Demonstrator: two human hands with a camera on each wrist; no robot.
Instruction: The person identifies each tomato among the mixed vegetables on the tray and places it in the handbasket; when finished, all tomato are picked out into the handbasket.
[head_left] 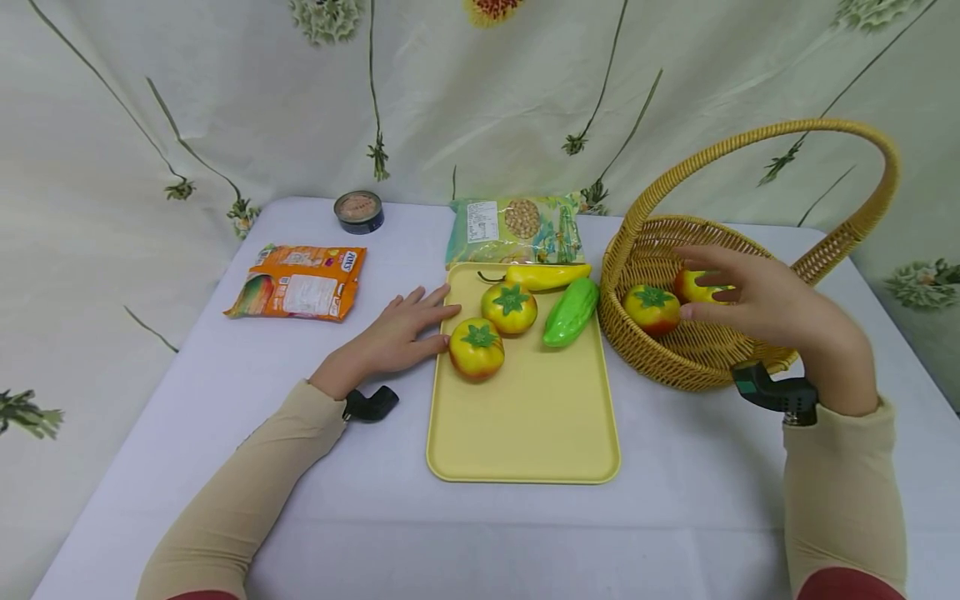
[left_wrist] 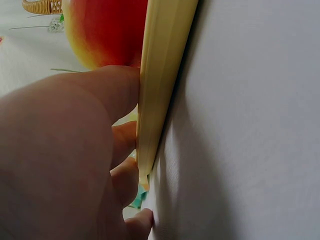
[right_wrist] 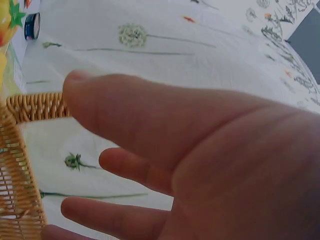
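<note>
My left hand (head_left: 401,333) rests with fingers spread at the left rim of a yellow tray (head_left: 525,425), its thumb beside a yellow-red toy persimmon (head_left: 477,350). A second persimmon (head_left: 509,308), a yellow chili pepper (head_left: 547,276) and a glossy green vegetable (head_left: 572,312) also lie on the tray. Over the wicker basket (head_left: 678,362) hovers my right hand (head_left: 765,296), fingers apart and nothing seen between them. Inside the basket are two more persimmons, one in plain view (head_left: 651,309), the other partly hidden behind the right fingers. The right wrist view shows the thumb and spread fingers near the wicker.
Behind the tray lies a green bag of beans (head_left: 517,229). An orange snack pouch (head_left: 300,283) and a small round can (head_left: 358,212) are at the left. The basket's tall handle (head_left: 787,129) arches over the right side. A flowered cloth hangs behind the table.
</note>
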